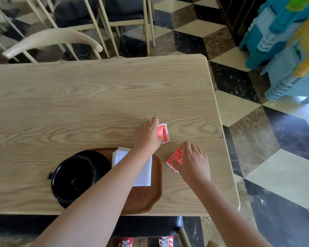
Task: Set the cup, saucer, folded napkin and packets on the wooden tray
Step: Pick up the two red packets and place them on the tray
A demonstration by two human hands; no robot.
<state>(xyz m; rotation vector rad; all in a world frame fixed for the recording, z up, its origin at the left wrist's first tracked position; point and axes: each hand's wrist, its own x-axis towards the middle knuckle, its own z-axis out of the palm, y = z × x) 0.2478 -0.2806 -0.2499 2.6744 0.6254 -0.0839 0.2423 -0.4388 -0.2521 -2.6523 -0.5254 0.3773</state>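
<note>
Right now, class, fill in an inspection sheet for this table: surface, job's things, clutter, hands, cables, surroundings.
Surface: light wooden table.
Job's things: black cup on black saucer and folded white napkin on the brown wooden tray; two red packets, far one, near one, on the table beside the tray.
Clutter: nothing seen.
Hands: left hand on the far packet; right hand on the near packet.
Cables: nothing seen.
Surroundings: pale chairs, checkered floor.

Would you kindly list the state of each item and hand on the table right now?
Cup: upright on saucer, on tray.
Napkin: folded, on tray.
Tray: flat on table.
Far packet: on table, held by left hand.
Near packet: on table, under right hand.
</note>
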